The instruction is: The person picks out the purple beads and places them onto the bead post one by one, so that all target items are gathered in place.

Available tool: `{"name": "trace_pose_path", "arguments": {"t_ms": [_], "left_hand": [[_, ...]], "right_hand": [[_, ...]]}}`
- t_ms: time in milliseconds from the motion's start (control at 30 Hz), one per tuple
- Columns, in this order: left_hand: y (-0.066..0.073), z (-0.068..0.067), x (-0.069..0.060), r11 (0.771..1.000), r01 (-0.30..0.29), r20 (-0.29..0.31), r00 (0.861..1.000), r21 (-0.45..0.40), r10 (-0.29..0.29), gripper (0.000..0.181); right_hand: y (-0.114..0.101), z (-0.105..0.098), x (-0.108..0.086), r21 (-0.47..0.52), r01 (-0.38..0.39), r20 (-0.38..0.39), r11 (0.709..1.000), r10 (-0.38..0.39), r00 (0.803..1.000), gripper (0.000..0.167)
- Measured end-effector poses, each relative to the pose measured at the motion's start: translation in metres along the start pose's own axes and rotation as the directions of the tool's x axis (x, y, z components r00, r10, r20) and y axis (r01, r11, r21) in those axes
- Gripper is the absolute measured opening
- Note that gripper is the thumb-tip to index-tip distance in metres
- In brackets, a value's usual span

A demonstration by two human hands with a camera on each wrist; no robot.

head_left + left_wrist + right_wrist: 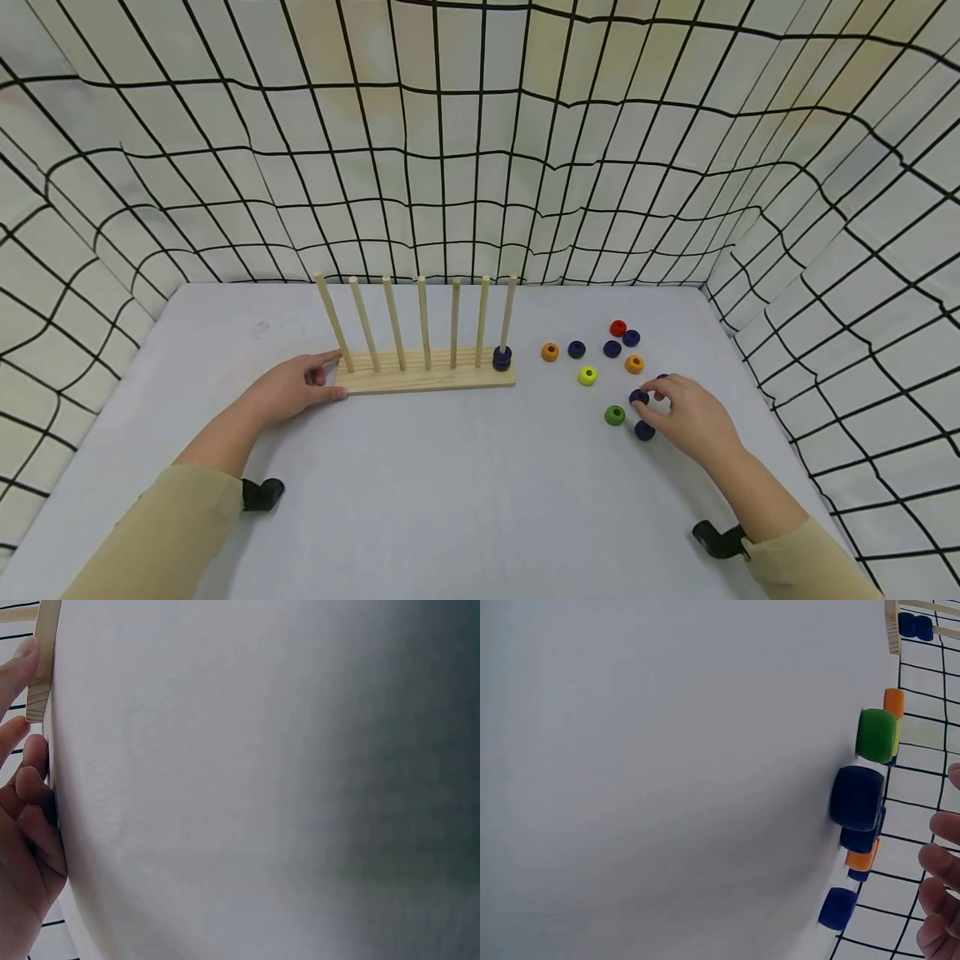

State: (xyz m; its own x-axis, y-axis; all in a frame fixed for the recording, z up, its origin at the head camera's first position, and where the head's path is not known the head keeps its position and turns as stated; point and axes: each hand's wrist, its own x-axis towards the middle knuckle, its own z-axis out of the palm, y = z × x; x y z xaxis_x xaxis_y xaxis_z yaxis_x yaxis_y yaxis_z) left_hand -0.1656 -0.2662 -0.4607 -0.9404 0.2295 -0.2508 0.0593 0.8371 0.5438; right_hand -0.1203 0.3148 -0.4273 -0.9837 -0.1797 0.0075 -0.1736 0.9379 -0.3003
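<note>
A wooden base [427,382] with several upright pegs stands on the table, and blue beads [502,359] are stacked on its rightmost peg. My left hand [288,387] grips the left end of the base between thumb and fingers; the left wrist view shows fingers [34,769] beside the base's end [41,682]. Over a blue bead [639,397] is my right hand [693,417], thumb and index finger parted. The right wrist view shows its fingers [941,862] apart from the beads, holding nothing. Close by lie a green bead [615,415] and another blue bead [644,431].
Loose beads lie right of the base: orange [550,352], yellow [587,376], red [618,328], another orange [634,364] and several blue [576,349]. Black netting [480,154] over pale panels surrounds the white table [450,500] at the back and sides.
</note>
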Motion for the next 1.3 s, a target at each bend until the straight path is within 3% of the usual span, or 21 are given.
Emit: {"name": "trace_pose_path", "arguments": {"t_ms": [433, 1300], "left_hand": [[-0.001, 0.000, 0.000, 1.000, -0.007, 0.002, 1.000, -0.001, 0.007, 0.086], [0.001, 0.000, -0.001, 1.000, 0.003, 0.001, 1.000, -0.003, -0.003, 0.085]], "right_hand": [[0.012, 0.008, -0.016, -0.005, -0.017, 0.056, 1.000, 0.017, 0.998, 0.033], [0.018, 0.020, -0.024, -0.040, -0.027, 0.142, 0.999, 0.032, 0.989, 0.040]]}}
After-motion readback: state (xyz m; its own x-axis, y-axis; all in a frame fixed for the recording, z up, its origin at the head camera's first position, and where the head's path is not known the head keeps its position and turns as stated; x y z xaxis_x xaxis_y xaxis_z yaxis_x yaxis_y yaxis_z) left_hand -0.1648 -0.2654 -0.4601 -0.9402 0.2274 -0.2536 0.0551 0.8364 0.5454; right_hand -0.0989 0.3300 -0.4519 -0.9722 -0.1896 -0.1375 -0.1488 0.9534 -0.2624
